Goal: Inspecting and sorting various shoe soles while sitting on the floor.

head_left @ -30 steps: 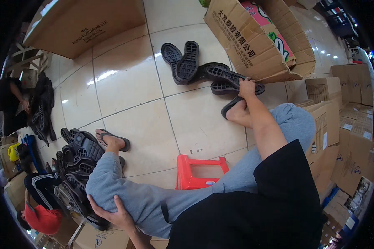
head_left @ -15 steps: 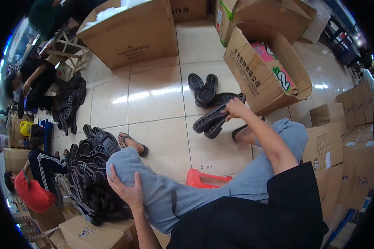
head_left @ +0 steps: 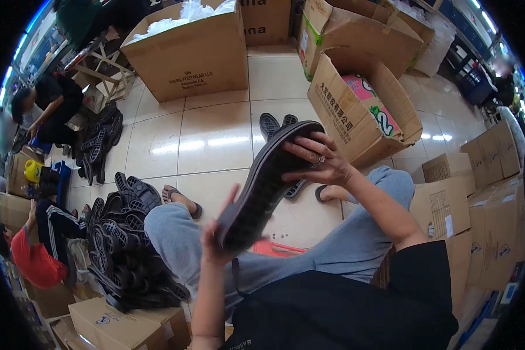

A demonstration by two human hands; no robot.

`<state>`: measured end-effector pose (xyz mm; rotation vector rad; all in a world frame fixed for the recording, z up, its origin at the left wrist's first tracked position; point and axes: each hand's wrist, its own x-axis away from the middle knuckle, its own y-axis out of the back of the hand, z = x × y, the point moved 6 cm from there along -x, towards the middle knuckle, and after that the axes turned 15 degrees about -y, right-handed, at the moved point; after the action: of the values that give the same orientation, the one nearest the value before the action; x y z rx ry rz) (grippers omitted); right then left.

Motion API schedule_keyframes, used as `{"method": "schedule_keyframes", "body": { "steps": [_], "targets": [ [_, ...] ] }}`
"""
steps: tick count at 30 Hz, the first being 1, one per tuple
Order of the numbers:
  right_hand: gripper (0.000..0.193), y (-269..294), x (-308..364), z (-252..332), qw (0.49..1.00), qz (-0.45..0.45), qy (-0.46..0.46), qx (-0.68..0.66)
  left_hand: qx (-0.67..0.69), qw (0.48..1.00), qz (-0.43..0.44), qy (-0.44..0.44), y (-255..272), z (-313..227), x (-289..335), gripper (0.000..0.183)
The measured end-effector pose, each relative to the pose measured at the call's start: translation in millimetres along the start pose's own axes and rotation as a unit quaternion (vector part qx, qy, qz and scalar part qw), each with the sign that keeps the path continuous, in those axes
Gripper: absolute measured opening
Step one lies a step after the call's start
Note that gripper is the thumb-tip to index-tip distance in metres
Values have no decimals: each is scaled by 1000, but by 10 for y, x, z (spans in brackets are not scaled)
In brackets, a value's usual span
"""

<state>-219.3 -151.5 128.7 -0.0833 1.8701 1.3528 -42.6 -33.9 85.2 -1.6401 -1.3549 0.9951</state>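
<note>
A dark shoe sole (head_left: pixel 265 181) with a grid of hollows is raised above my lap, tilted from lower left to upper right. My right hand (head_left: pixel 324 160), a ring on one finger, grips its upper end with the fingers across it. At the lower end my left hand (head_left: pixel 213 239) clasps the sole, its thumb along the side; some of its fingers are hidden behind the sole and slightly blurred. Beyond, partly covered by the raised sole, other shoe soles (head_left: pixel 269 125) lie on the tiles.
To my left is a large heap of dark soles (head_left: pixel 119 239). An opened carton (head_left: pixel 338 111) stands ahead right, another carton (head_left: pixel 186 61) ahead. A red plastic stool (head_left: pixel 274 249) shows between my legs. Stacked boxes (head_left: pixel 440 198) line my right; two people sit at left.
My right hand has lifted a sole from the floor toward me. The left hand has left my knee and taken the sole's lower end.
</note>
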Motion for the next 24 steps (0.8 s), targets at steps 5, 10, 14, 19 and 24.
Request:
{"method": "schedule_keyframes", "body": {
  "steps": [5,10,14,19,24],
  "targets": [
    [58,-126,84,-237,932,-43,-310,-181,-430,898,28,-92,89,110,140,64],
    [50,-856,314,-300,558,96,-494,-660,-457,887,29,-59,55,253,284,60],
    [39,-1168,401,-231,534,106,-501,-673,-453,890,-16,-50,-33,267,338,73],
    [32,-1586,772,112,372,266,-589,-666,-411,909,-9,-71,-181,42,248,93],
    [32,-1610,1074,384,448,484,-546,-517,-363,908,-181,-101,229,-302,260,64]
  ]
}}
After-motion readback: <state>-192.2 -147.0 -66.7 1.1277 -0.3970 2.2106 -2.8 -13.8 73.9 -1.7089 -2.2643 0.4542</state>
